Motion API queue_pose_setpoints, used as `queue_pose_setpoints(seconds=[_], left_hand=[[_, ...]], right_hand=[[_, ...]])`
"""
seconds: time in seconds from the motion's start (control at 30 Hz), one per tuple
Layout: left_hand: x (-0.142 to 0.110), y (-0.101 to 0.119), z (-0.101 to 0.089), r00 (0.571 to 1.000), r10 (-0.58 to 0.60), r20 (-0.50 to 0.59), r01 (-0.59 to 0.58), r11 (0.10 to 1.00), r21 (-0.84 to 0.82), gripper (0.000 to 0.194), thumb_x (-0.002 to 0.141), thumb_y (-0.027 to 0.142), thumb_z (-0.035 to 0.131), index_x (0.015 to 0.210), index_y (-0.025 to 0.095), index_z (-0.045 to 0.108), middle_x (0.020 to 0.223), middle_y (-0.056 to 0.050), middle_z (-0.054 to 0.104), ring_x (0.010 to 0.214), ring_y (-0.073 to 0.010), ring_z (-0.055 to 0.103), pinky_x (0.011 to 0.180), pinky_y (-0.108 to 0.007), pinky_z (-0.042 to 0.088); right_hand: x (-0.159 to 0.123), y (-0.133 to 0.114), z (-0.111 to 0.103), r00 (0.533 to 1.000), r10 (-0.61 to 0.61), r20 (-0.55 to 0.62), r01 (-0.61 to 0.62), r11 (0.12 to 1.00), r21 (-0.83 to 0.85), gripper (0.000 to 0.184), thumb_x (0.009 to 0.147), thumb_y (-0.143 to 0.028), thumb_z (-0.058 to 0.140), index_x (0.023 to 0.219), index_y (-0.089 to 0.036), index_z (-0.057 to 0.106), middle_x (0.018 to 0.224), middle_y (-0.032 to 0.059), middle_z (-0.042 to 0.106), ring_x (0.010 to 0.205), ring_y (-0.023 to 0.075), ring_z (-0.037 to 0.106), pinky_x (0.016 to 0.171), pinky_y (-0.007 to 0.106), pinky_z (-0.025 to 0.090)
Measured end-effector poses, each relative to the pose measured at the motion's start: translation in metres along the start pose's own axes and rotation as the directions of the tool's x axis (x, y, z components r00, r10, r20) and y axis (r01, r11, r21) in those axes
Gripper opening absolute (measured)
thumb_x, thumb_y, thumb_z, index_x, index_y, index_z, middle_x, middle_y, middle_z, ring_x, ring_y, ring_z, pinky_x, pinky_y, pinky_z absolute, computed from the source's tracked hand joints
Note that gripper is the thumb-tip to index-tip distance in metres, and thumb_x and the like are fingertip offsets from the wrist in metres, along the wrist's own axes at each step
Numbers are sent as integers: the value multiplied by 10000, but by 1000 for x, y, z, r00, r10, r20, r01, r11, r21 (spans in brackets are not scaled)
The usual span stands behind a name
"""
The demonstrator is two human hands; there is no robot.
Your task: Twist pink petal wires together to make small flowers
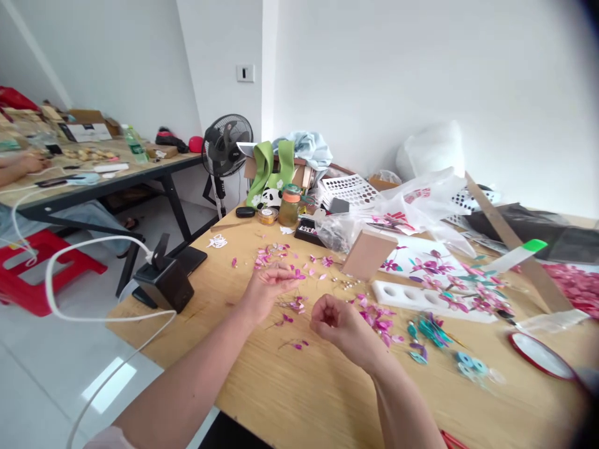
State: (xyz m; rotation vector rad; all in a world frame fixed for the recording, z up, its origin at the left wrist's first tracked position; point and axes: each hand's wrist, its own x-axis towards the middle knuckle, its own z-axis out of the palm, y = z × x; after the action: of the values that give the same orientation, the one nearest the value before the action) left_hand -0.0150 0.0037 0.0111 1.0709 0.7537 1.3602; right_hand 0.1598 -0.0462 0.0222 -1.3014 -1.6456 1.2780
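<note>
My left hand [267,288] hovers palm-up over the wooden table [299,393], fingers loosely curled with the tips pinched on a small pink petal piece [297,274]. My right hand [337,325] is curled in a loose fist just right of it, and a bit of pink shows inside the fingers. Small pink and purple petals on thin wires [292,305] lie scattered between and beyond both hands. A bigger heap of pink petals [377,317] lies just right of my right hand.
Teal leaves and blue rings [433,333] lie to the right, with a white foam block [423,298], a brown card [367,254], plastic bags [412,202] and jars [289,206] behind. A black box with a white cable [163,282] sits at the table's left edge. Another person's arm [21,167] rests on the far left table.
</note>
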Motion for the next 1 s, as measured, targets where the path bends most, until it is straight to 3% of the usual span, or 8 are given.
queue_pose_setpoints(seconds=[0.1,0.2,0.33,0.43,0.6,0.9,1.0], left_hand=[[-1,0,-1,1000,-5,-3,5,999,32,155,535,234,811,652,181,724,852,-45,662,847,-177,595,786,-334,472],[-5,-1,3,1000,2,-4,-1,986,166,150,571,265,793,678,178,733,783,-51,690,805,-189,613,786,-340,478],[-11,-1,13,995,45,87,-71,941,331,104,661,277,728,658,173,726,721,-40,675,722,-169,603,698,-290,486],[-14,1,16,995,3,103,-41,929,369,128,689,279,695,643,160,710,715,-43,673,660,-159,598,621,-275,492],[-13,-2,15,991,-73,114,26,929,369,146,694,291,685,674,147,686,694,-51,681,623,-155,598,586,-269,496],[-14,-10,20,986,-142,88,121,970,211,225,660,346,715,671,139,626,579,-6,619,524,-108,546,544,-244,455],[-14,-10,20,982,-170,84,155,975,156,221,653,332,724,672,133,629,583,-9,625,528,-104,548,546,-239,445]], right_hand=[[3,3,-2,999,2,-49,5,989,145,134,649,-145,591,764,-191,540,611,-45,534,551,93,454,519,219,320],[3,2,-1,998,4,-65,9,982,190,169,646,-140,589,795,-192,527,572,-55,532,517,87,433,503,216,286],[2,-2,0,996,-3,-89,24,972,234,170,655,-152,586,800,-194,508,559,-62,526,518,90,426,517,222,279],[2,-3,-1,995,-3,-101,31,961,274,179,665,-176,607,812,-193,505,574,-56,544,540,98,445,532,229,285],[2,0,-3,991,-3,-134,55,919,390,223,678,-201,665,830,-195,503,622,-43,575,584,106,479,566,232,315],[5,-1,6,970,8,-243,140,799,585,314,623,-216,771,782,-202,501,663,-40,589,619,105,523,633,231,388],[5,-1,6,968,26,-249,128,804,581,325,613,-225,782,777,-198,502,663,-34,590,618,107,523,628,232,389]])
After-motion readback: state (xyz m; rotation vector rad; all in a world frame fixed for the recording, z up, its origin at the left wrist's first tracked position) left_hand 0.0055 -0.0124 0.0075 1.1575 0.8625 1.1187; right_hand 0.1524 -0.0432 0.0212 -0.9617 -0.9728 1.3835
